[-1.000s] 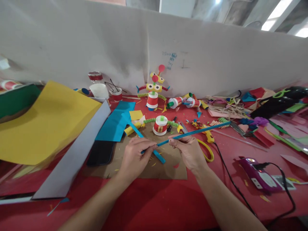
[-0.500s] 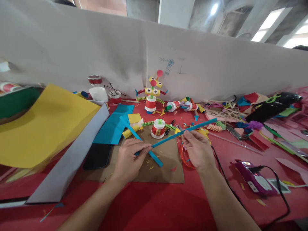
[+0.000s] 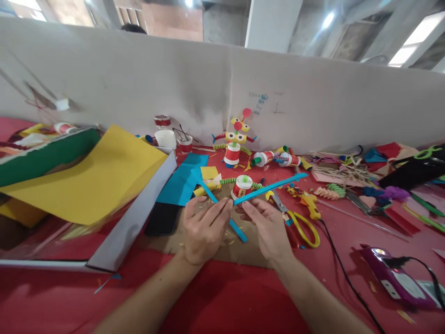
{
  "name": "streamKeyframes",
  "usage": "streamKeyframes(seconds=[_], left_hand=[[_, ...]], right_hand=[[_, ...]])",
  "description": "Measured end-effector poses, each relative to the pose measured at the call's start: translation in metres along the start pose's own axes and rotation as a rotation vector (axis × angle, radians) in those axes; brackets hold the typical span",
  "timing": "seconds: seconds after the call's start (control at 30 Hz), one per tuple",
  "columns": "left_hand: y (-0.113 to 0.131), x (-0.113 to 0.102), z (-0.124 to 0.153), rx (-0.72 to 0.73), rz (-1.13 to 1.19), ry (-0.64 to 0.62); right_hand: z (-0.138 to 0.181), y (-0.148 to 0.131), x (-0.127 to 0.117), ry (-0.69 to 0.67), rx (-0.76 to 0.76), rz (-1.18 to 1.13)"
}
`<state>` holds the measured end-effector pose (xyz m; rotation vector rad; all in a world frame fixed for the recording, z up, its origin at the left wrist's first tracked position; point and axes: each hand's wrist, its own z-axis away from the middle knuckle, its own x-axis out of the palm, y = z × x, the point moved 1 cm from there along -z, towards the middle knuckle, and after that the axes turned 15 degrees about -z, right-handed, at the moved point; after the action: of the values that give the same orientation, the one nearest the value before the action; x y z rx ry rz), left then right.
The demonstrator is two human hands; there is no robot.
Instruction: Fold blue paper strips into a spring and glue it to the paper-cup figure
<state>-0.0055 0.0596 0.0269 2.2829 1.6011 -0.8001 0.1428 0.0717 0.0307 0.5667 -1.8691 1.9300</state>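
A blue paper strip (image 3: pixel 274 186) slants up to the right above the cardboard, its lower left end between the fingertips of my left hand (image 3: pixel 207 227). My right hand (image 3: pixel 266 222) is closed near that same end, thumb and fingers on the strip's lower edge. A second blue paper strip (image 3: pixel 238 230) lies on the brown cardboard (image 3: pixel 222 253), partly covered by my left hand. Just behind my hands stands a small red-and-white paper cup (image 3: pixel 242 186) with green folded-paper arms. Yellow-handled scissors (image 3: pixel 306 229) rest to the right of my right hand.
Beyond the scissors lies a yellow glue gun (image 3: pixel 311 204) with a black cord. Blue paper sheets (image 3: pixel 182 181) and a dark phone (image 3: pixel 162 219) are at left, beside a box (image 3: pixel 134 218) with yellow paper. Cup figures (image 3: pixel 232 153) stand behind. A purple power adapter (image 3: pixel 399 278) sits at right.
My right hand has slid along the strip toward my left hand, so both are now close together near its left end. The view has turned left, and the scissors now show uncovered.
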Motion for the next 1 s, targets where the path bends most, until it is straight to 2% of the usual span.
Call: streamKeyframes(seconds=[0.1, 0.17, 0.37, 0.43, 0.6, 0.73, 0.83, 0.9, 1.0], left_hand=[[0.004, -0.002, 0.001, -0.001, 0.041, -0.024], [0.005, -0.002, -0.002, -0.078, 0.149, -0.091], [0.006, 0.003, -0.011, -0.627, 0.891, -0.494], [0.004, 0.006, -0.011, -0.751, 1.058, -0.618], [-0.003, 0.007, -0.012, -0.819, 1.253, -0.823], [-0.005, 0.004, -0.016, -0.835, 1.313, -0.897], [-0.006, 0.004, -0.015, -0.864, 1.329, -0.940], [-0.006, 0.006, -0.013, -0.928, 1.347, -0.910], [-0.005, 0.008, -0.011, -1.080, 1.408, -0.761]], right_hand=[[-0.007, 0.000, 0.008, 0.069, -0.033, -0.017], [-0.011, -0.003, 0.008, 0.067, -0.056, 0.016], [-0.011, -0.005, -0.002, 0.026, -0.075, 0.234], [-0.009, -0.004, -0.004, 0.003, -0.051, 0.250], [-0.011, -0.010, -0.008, 0.036, 0.005, 0.191], [-0.018, -0.019, -0.016, 0.119, 0.009, 0.123], [-0.020, -0.027, -0.019, 0.068, 0.000, 0.103], [-0.019, -0.030, -0.018, 0.052, -0.010, 0.054], [-0.013, -0.026, -0.013, 0.075, -0.018, 0.024]])
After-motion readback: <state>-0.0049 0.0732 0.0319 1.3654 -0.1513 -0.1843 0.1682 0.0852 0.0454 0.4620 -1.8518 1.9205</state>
